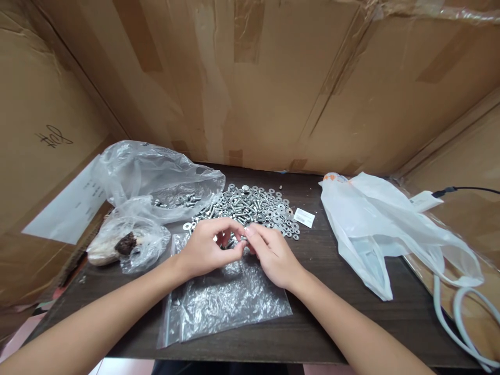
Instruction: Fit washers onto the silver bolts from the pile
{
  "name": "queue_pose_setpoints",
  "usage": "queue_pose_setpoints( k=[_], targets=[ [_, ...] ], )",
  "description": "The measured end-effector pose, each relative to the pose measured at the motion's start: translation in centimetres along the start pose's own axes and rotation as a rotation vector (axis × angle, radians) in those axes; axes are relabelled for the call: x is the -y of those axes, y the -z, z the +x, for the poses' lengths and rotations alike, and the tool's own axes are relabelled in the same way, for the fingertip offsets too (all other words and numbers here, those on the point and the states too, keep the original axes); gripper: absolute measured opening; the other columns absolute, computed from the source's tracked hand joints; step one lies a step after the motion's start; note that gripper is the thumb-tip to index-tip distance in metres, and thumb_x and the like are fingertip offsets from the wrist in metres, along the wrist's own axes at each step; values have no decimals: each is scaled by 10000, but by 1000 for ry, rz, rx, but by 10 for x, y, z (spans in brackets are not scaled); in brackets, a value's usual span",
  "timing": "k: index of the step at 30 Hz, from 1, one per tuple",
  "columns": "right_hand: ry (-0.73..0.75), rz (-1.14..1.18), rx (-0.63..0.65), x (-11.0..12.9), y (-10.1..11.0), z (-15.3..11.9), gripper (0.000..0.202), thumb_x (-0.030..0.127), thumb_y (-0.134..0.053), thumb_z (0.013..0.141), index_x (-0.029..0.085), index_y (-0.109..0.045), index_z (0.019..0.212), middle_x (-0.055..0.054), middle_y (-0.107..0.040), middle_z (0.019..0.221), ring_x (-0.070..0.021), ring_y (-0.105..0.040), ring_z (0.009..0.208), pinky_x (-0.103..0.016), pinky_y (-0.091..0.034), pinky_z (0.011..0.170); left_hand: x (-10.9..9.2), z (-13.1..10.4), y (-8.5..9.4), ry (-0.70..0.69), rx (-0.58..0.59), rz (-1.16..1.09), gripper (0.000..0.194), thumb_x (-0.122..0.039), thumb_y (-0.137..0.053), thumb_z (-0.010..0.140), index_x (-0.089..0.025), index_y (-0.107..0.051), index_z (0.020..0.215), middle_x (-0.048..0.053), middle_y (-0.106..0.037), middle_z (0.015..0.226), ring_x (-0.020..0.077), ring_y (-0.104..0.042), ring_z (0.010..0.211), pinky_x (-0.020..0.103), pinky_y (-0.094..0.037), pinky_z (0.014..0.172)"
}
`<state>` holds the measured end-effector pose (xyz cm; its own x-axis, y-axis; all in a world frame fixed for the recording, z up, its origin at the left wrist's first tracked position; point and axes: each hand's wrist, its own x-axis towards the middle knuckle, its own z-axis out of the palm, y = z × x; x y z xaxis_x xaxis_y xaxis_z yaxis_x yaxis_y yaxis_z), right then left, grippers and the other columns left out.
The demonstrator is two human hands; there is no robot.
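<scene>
Both hands meet in the middle, over the near edge of a pile of metal bolts and washers (250,204). My left hand (213,246) is curled, its thumb and fingers closed near the tips of the other hand. My right hand (272,254) is pinched, thumb against fingers, touching a tiny metallic piece at the left fingertips; the fingers mostly hide it. Beneath the hands lies a clear zip bag (234,302), flat on the dark table (324,323).
A clear plastic bag (156,172) with bolts lies behind left, a knotted bag (128,239) nearer. A small white label (304,217) sits right of the pile. White plastic bags (375,219) and a pale cable (461,317) occupy the right. Cardboard walls (273,94) enclose the table.
</scene>
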<state>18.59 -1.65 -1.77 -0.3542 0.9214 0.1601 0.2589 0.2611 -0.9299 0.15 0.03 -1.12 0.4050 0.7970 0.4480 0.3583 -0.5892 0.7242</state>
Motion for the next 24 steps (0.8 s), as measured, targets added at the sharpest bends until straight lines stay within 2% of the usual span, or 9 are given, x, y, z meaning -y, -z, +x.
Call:
queue_pose_setpoints(
  k=[4,9,11,15,17,19,21,24],
  targets=[
    [44,-48,-7,5,3,0,248,369,-495,979,182,-554,825,30,-484,657,-122,-424,581,-258,-330,567,1,5,1,170,53,-105,104,-160,-637,744,-156,-700,827,-42,-564,601,82,-457,521,184,-374,503],
    [27,-54,-31,4,5,1,147,316,-560,901,185,-556,834,31,-502,665,-123,-440,585,-252,-334,561,-1,3,0,193,70,-122,136,-174,-635,753,-153,-689,876,-46,-537,603,84,-445,520,188,-367,502],
    [15,-40,5,2,5,1,226,313,-523,918,188,-523,730,30,-477,620,-120,-423,568,-255,-312,553,-2,1,-1,146,77,-92,117,-159,-636,753,-153,-687,858,-48,-536,595,85,-452,517,191,-369,504],
    [-74,8,103,-1,3,0,496,385,-380,1019,191,-423,565,30,-394,517,-110,-357,497,-274,-257,518,-2,-2,0,-33,59,-5,112,-128,-655,738,-152,-691,841,-28,-606,664,85,-492,552,201,-398,542],
    [-54,-16,84,-1,2,-1,525,416,-355,1040,190,-430,573,24,-413,529,-114,-377,505,-275,-271,526,-1,-2,1,-21,41,-12,122,-116,-654,737,-156,-696,843,-32,-610,667,81,-494,552,197,-400,544],
    [33,-60,37,0,2,-1,448,403,-392,1035,184,-491,657,15,-477,603,-123,-430,559,-268,-310,559,-1,-2,1,50,37,-49,121,-113,-650,736,-161,-699,836,-42,-589,637,81,-488,545,192,-393,534],
    [103,-88,1,2,4,-1,274,357,-476,997,182,-550,800,12,-521,686,-128,-456,601,-259,-337,580,0,-1,0,114,35,-82,111,-127,-654,734,-162,-699,830,-48,-568,612,84,-478,540,189,-384,521],
    [100,-86,-29,4,5,-1,144,317,-551,942,183,-566,894,23,-516,697,-123,-438,579,-250,-336,557,1,0,0,126,34,-83,103,-141,-653,744,-161,-693,836,-41,-585,632,86,-477,539,191,-385,515]
  ],
)
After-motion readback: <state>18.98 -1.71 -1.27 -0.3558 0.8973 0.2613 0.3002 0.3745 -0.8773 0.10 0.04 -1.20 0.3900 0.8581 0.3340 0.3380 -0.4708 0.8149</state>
